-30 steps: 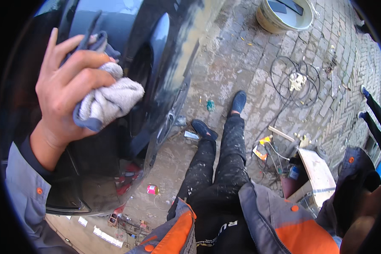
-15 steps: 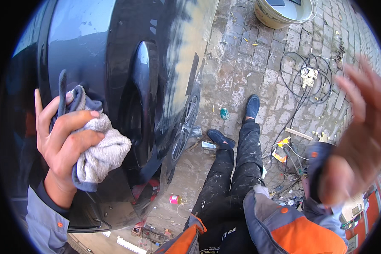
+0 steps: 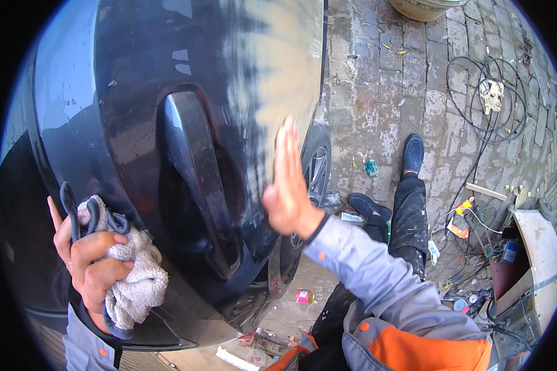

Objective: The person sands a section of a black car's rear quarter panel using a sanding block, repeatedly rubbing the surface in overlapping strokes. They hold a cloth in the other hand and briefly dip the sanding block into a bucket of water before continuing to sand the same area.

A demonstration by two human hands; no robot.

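The cloth (image 3: 136,278) is bunched in my left hand (image 3: 90,266), over the left part of the dark car door (image 3: 133,130), lower and further left than the door handle (image 3: 195,173) as I look down. My left fingers are curled round it, except one that sticks up straight at the left; whether the cloth touches the paintwork I cannot tell. It should be light and limp, its looped pile soft and easy to grip, with nothing to break. I'd judge the thick middle the best hold, since the dark-edged ends stick out loose and could trail. My right hand (image 3: 288,198) is unfolded, fingers straight and together, at the lower end of the pale patch (image 3: 281,68); it looks laid flat there, though I can't be sure of the contact. The door should feel stiff and unyielding under a palm, slick where it is glossy, drier and more dragging where it is pale and matt. A flat hand suits the patch; the handle gives the obvious grip.
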